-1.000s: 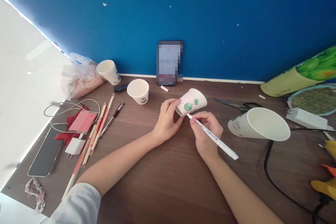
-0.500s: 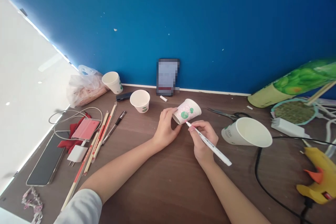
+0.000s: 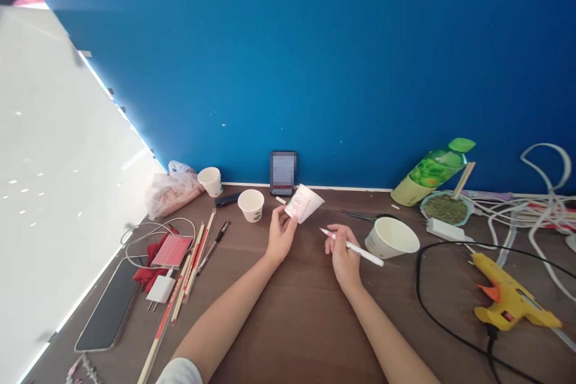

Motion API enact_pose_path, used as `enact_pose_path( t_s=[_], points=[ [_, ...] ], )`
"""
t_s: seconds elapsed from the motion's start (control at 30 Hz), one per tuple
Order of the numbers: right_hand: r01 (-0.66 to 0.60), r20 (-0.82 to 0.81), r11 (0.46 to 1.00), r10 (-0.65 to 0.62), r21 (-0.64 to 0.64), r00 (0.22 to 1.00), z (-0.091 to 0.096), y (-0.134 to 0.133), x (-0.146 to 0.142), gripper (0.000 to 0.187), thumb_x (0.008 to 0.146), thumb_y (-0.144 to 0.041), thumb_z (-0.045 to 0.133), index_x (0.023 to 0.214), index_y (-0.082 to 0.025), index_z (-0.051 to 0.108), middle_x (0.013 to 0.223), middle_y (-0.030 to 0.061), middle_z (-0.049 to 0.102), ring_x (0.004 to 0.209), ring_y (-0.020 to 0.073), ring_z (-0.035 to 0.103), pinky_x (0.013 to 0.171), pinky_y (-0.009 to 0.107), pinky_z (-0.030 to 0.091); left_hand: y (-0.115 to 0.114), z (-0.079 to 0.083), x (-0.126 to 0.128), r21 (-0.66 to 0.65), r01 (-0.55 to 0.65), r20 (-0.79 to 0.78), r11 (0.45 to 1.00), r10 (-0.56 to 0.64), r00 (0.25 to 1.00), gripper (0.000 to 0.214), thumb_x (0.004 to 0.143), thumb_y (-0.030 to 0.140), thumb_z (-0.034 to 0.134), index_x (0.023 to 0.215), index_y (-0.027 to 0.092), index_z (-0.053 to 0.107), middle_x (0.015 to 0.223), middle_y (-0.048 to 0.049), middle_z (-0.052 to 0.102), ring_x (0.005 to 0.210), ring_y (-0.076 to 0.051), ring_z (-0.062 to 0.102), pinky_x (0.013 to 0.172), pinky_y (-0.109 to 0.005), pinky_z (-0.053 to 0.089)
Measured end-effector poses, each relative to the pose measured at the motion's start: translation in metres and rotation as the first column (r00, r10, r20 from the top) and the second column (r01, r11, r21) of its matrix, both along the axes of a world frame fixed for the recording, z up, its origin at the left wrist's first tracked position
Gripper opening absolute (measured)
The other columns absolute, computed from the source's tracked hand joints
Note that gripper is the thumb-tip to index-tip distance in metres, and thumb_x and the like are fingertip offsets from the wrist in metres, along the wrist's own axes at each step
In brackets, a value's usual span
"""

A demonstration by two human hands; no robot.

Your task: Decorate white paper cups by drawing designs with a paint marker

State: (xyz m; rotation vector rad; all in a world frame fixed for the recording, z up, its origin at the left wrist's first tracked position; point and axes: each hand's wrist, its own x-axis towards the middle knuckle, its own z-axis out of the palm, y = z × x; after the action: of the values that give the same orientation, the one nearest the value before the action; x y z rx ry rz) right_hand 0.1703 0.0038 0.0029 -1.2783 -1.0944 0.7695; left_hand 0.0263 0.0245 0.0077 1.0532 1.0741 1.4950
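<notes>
My left hand (image 3: 281,234) grips a tilted white paper cup (image 3: 306,204) near its base; pink marks cover the side that faces me. In my right hand (image 3: 345,255) is a white marker (image 3: 366,255) with a pink tip, held like a pen. Its tip points toward the cup but stays apart from it. A small white pen cap (image 3: 281,200) lies behind the left hand. To the right of the right hand, a larger paper cup (image 3: 392,237) leans on its side, with scissors (image 3: 364,216) partly behind it.
Two more paper cups, one nearer (image 3: 251,205) and one farther (image 3: 210,182), stand left. A phone (image 3: 283,173) leans on the blue wall. Chopsticks (image 3: 193,258), a pen (image 3: 215,247) and another phone (image 3: 110,306) lie left. A yellow glue gun (image 3: 513,294), its cable and a green bottle (image 3: 432,171) are right.
The marker tip has come away from the cup. My left hand has lifted and turned the cup, so the green print is mostly out of sight. The view has tilted up.
</notes>
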Motion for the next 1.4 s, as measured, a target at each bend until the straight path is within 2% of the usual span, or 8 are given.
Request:
enact_pose_path(
  t_s=[0.07, 0.13, 0.27, 0.4, 0.63, 0.87, 1.13, 1.4],
  points=[
    [-0.005, 0.047, 1.0, 0.005, 0.009, 0.999, 0.0, 0.001, 0.0, 0.041, 0.09, -0.054, 0.042, 0.075, -0.019, 0.059, 0.04, -0.0079, 0.04, 0.036, 0.0111, 0.041, 0.041, 0.024, 0.033, 0.0, 0.001, -0.002, -0.006, 0.001, 0.006, 1.0, -0.001, 1.0, 0.039, 0.086, 0.042, 0.06, 0.115, 0.018, 0.048, 0.123, -0.0125, 0.059, 0.117, -0.023, 0.058, 0.1, -0.038, 0.047],
    [0.043, 0.11, 0.999, -0.046, 0.032, 0.993, 0.001, 0.001, -0.001, 0.038, 0.086, -0.052, 0.05, 0.078, -0.017, 0.063, 0.046, -0.0037, 0.052, 0.045, 0.014, 0.053, 0.048, 0.026, 0.043, 0.002, -0.001, -0.004, -0.019, 0.002, 0.029, 1.0, -0.001, 1.0, 0.036, 0.09, 0.042, 0.053, 0.116, 0.019, 0.048, 0.124, -0.0115, 0.058, 0.118, -0.022, 0.057, 0.099, -0.037, 0.049],
    [0.093, 0.106, 0.992, -0.102, 0.091, 0.989, 0.0, 0.002, -0.005, 0.038, 0.083, -0.051, 0.055, 0.097, -0.017, 0.066, 0.089, 0.0102, 0.073, 0.076, 0.0218, 0.072, 0.073, 0.037, 0.056, 0.008, -0.005, -0.004, -0.054, 0.004, 0.077, 0.999, 0.0, 0.997, 0.034, 0.095, 0.043, 0.037, 0.114, 0.017, 0.049, 0.122, -0.0118, 0.059, 0.111, -0.021, 0.061, 0.091, -0.035, 0.054],
    [0.054, 0.053, 0.995, -0.058, 0.081, 0.997, -0.008, 0.006, -0.005, 0.049, 0.09, -0.055, 0.041, 0.113, -0.014, 0.058, 0.076, 0.0088, 0.072, 0.067, 0.0223, 0.072, 0.072, 0.041, 0.058, 0.008, -0.003, -0.004, -0.071, 0.016, 0.078, 0.997, -0.011, 0.997, 0.038, 0.093, 0.047, 0.037, 0.106, 0.016, 0.054, 0.117, -0.0116, 0.062, 0.102, -0.022, 0.065, 0.087, -0.038, 0.056],
    [-0.105, 0.096, 0.991, 0.097, 0.079, 0.991, -0.01, 0.008, -0.006, 0.049, 0.079, -0.054, 0.061, 0.11, -0.016, 0.06, 0.101, 0.0174, 0.073, 0.094, 0.0293, 0.072, 0.089, 0.05, 0.054, 0.001, 0.005, -0.003, -0.105, 0.084, -0.018, 0.991, -0.086, 0.996, 0.052, 0.092, 0.057, 0.03, 0.089, 0.014, 0.058, 0.082, -0.0114, 0.07, 0.072, -0.025, 0.071, 0.082, -0.045, 0.057],
    [-0.255, 0.085, 0.953, 0.244, 0.164, 0.966, -0.015, 0.001, -0.001, 0.063, 0.073, -0.046, 0.072, 0.127, -0.019, 0.052, 0.129, 0.0206, 0.061, 0.11, 0.0318, 0.066, 0.091, 0.05, 0.055, -0.012, 0.012, -0.001, -0.04, 0.165, -0.233, 0.986, -0.17, 0.958, 0.036, 0.089, 0.047, 0.044, 0.077, 0.017, 0.061, 0.076, -0.006, 0.07, 0.077, -0.022, 0.067, 0.081, -0.037, 0.054],
    [-0.17, 0.12, 0.965, 0.148, 0.201, 0.982, -0.017, -0.002, 0.01, 0.052, 0.072, -0.044, 0.073, 0.116, -0.02, 0.058, 0.119, 0.0167, 0.067, 0.108, 0.031, 0.067, 0.096, 0.052, 0.053, -0.019, 0.014, -0.004, 0.04, 0.22, -0.355, 0.975, -0.192, 0.915, 0.021, 0.083, 0.033, 0.054, 0.091, 0.018, 0.066, 0.093, -0.0053, 0.07, 0.088, -0.021, 0.063, 0.089, -0.034, 0.049],
    [-0.187, 0.065, 0.972, 0.18, 0.144, 0.982, -0.014, -0.002, 0.003, 0.051, 0.07, -0.05, 0.073, 0.109, -0.02, 0.059, 0.112, 0.0155, 0.069, 0.102, 0.0298, 0.069, 0.091, 0.048, 0.056, -0.021, 0.011, -0.009, 0.032, 0.248, -0.214, 0.968, -0.236, 0.948, 0.019, 0.079, 0.029, 0.063, 0.093, 0.016, 0.064, 0.105, -0.0113, 0.068, 0.098, -0.025, 0.066, 0.093, -0.039, 0.05]
  ],
)
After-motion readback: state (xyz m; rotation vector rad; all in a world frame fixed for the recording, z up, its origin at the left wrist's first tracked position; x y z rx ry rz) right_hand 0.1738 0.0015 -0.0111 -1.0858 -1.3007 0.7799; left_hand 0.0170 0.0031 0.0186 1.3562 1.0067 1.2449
